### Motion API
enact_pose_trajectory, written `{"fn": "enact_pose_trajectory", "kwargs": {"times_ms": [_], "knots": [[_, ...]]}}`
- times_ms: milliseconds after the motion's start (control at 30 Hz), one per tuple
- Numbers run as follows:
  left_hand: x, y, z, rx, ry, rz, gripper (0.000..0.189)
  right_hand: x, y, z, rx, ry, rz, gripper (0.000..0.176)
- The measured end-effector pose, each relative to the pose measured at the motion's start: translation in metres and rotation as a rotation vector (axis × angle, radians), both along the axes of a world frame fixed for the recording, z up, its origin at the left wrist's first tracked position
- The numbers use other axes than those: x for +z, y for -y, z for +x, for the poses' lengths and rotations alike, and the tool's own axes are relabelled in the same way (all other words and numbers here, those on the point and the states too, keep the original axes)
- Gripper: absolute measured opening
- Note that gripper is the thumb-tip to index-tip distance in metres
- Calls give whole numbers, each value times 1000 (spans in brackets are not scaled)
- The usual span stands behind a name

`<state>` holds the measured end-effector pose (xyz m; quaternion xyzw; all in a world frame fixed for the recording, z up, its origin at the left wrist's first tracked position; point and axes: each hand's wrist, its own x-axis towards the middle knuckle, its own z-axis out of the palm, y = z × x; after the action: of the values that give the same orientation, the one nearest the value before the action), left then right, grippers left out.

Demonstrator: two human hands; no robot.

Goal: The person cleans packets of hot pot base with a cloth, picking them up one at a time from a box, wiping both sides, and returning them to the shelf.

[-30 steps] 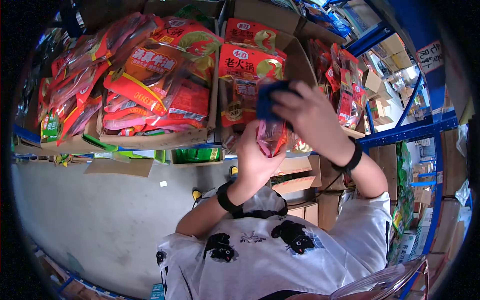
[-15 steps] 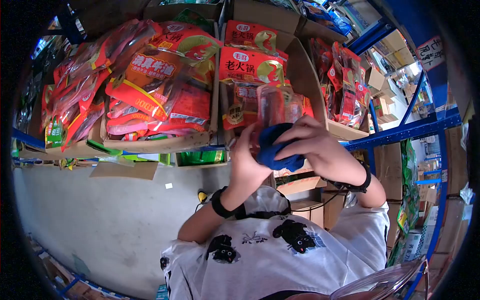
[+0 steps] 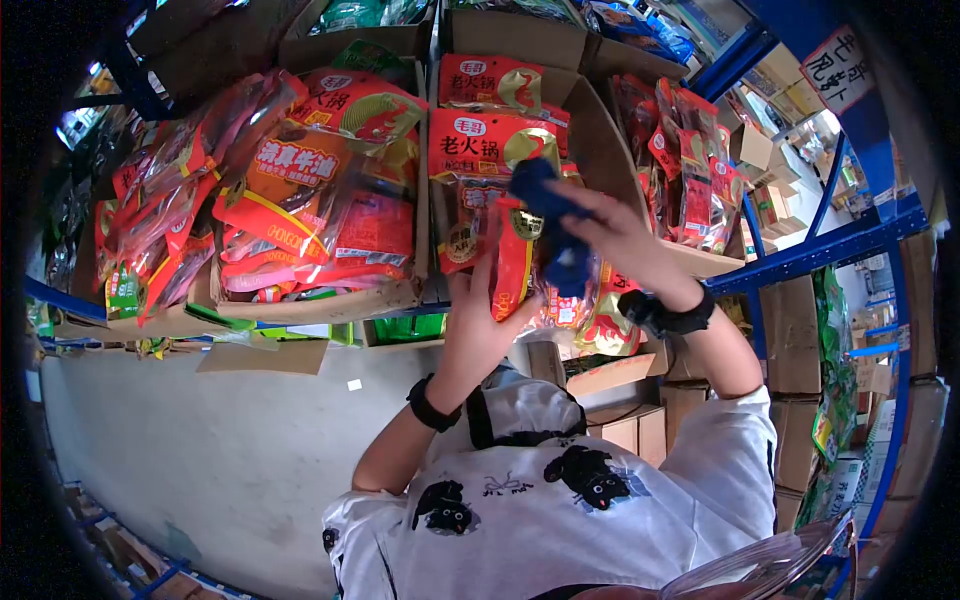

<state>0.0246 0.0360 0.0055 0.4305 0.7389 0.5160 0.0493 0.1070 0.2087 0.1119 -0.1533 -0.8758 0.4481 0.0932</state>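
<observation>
My left hand (image 3: 483,318) is closed around the lower part of a red hotpot seasoning packet (image 3: 513,255), held on edge in front of the shelf. My right hand (image 3: 632,240) grips a dark blue cloth (image 3: 566,250), which hangs along the packet's right side and is smeared by motion at the top. Just behind are more red packets (image 3: 478,140) standing in an open carton (image 3: 612,150). Below the cloth, red and gold packets (image 3: 612,330) show near my right wrist.
To the left, cartons on the shelf hold heaped red packets (image 3: 300,190). Another carton of red packets (image 3: 690,170) is at right, behind a blue shelf beam (image 3: 830,255). A handwritten sign (image 3: 838,70) hangs upper right. Grey floor (image 3: 200,450) lies lower left.
The packet has turned from its clear, shiny side to a red printed side. The cloth, bunched low before, now stretches up beside the packet, and my right hand has moved slightly right.
</observation>
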Motion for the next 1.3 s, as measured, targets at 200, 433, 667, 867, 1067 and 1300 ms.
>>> {"fn": "enact_pose_trajectory", "kwargs": {"times_ms": [200,433,667,867,1067,1300], "knots": [[-26,-9,-5,-131,378,110,70,-21,29,-4,129,31,570,52],[-46,-15,0,-62,461,194,50,-8,-15,78,-20,226,646,48],[7,-2,-1,-54,565,294,27,15,-45,136,-353,101,177,45],[68,5,-8,142,96,245,19,30,-41,142,-485,-63,71,42],[37,-6,-49,97,-396,343,29,12,-36,131,-415,-36,65,41],[19,8,-37,-223,-1093,25,18,12,-13,93,-278,-85,175,40]]}}
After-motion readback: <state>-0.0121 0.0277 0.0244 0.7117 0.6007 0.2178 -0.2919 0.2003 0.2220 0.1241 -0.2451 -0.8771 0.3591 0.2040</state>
